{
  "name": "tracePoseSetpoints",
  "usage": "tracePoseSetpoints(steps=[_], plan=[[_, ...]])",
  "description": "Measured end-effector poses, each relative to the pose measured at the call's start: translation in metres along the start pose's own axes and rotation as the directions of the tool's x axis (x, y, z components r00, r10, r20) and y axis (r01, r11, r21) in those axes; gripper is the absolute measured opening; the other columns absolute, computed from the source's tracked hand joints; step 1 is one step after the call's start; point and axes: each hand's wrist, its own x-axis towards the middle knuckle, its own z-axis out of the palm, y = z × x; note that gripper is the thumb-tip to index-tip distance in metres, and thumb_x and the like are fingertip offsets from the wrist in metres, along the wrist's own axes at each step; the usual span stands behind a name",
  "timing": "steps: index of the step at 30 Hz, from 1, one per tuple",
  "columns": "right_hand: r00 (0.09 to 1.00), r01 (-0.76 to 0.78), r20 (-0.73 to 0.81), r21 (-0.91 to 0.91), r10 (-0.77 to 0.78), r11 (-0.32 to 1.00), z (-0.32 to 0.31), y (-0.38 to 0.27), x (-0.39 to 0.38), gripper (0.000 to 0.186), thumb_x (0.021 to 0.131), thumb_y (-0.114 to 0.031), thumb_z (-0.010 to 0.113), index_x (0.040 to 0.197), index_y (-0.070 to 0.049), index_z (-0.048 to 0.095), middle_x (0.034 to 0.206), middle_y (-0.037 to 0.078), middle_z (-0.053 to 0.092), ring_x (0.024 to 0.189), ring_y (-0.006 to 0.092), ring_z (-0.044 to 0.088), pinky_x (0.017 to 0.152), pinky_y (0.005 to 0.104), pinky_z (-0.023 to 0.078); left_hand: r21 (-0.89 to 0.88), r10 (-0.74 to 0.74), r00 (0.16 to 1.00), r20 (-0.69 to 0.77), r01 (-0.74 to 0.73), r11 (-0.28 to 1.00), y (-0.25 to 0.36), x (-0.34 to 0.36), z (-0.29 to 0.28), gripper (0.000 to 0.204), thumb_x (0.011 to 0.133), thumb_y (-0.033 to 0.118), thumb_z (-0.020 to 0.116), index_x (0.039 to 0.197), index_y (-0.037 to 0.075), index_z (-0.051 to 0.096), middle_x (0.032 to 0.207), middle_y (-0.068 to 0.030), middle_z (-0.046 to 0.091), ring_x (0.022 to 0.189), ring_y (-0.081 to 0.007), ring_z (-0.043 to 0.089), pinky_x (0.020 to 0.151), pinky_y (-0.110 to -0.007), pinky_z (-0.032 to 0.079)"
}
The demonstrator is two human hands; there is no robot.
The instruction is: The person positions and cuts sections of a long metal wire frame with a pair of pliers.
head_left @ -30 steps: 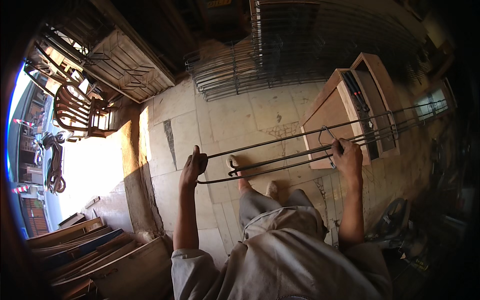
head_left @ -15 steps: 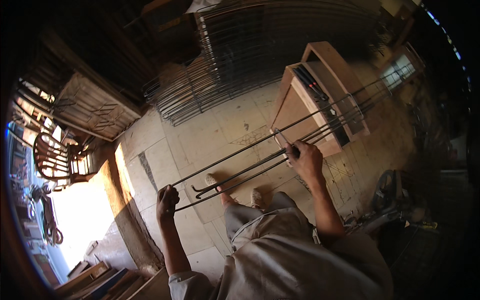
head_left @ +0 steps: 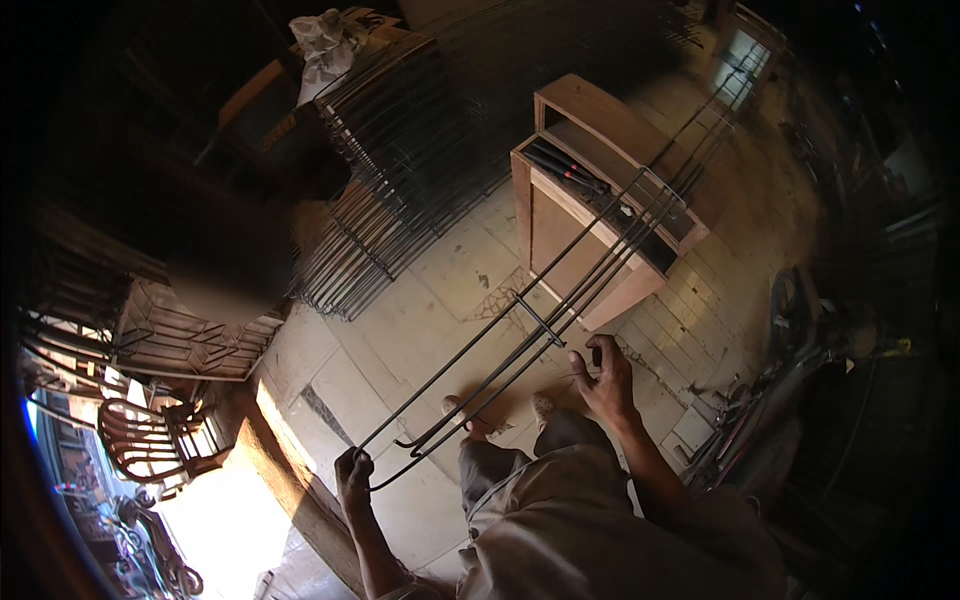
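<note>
While slanting over tiled floor [head_left: 440, 290] toward wooden cabinet [head_left: 590, 230]: long metal rod frame [head_left: 540, 320], near end clenched in left hand [head_left: 352, 478], right hand [head_left: 603, 380] half-open, barely touching; likely to snag cabinet.

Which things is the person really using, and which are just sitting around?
In use:
- long bent steel rod frame
- left hand, gripping the frame's near end
- right hand, open beside the rods

Just lying about:
- open wooden cabinet
- stack of metal grilles on the tiled floor
- curved wooden chair
- white cloth bundle
</note>
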Motion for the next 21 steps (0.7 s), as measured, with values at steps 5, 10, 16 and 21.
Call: tracePoseSetpoints(steps=[5,10,16,21], plan=[[0.984,-0.167,-0.07,-0.042,0.163,0.985,-0.009,0.002,-0.054,0.028,0.084,-0.019,0.067,0.095,-0.001,0.049,0.071,0.013,0.052,0.057,0.0239,0.051,0.054,0.0374,0.044,-0.23,0.027,1.0,0.009,-0.025,0.973,-0.019,0.001,0.004,0.044,0.081,0.041,0.068,0.065,0.01,0.043,0.059,0.0059,0.032,0.055,-0.0053,0.029,0.049,-0.024,0.022],[0.893,-0.313,-0.344,-0.012,0.29,0.95,0.012,-0.02,-0.104,0.024,0.085,-0.014,0.067,0.095,-0.003,0.048,0.055,0.004,0.038,0.049,0.0126,0.032,0.046,0.0297,0.031,-0.387,-0.023,0.978,0.21,0.104,0.916,-0.038,0.011,-0.001,0.034,0.081,0.035,0.069,0.072,0.009,0.05,0.061,0.0061,0.038,0.055,-0.0054,0.034,0.05,-0.023,0.027],[0.8,-0.568,-0.311,-0.115,0.514,0.815,0.073,-0.135,-0.135,0.068,0.08,-0.039,0.069,0.125,0.001,0.037,0.083,0.02,0.052,0.076,0.0333,0.055,0.069,0.0426,0.046,-0.101,-0.079,0.773,0.629,0.182,0.978,-0.001,0.048,-0.036,0.034,0.087,0.038,0.063,0.092,0.005,0.054,0.073,0.0017,0.049,0.065,-0.0074,0.043,0.06,-0.023,0.036],[0.748,-0.615,-0.212,0.135,0.629,0.776,0.079,-0.248,-0.171,0.05,0.091,-0.035,0.058,0.123,0.0,0.041,0.089,0.02,0.055,0.077,0.0281,0.057,0.07,0.0385,0.045,-0.106,0.171,0.819,0.549,-0.135,0.985,0.007,0.061,-0.062,0.047,0.088,0.04,0.06,0.113,0.002,0.05,0.092,-0.0061,0.055,0.08,-0.0137,0.05,0.071,-0.028,0.041]])
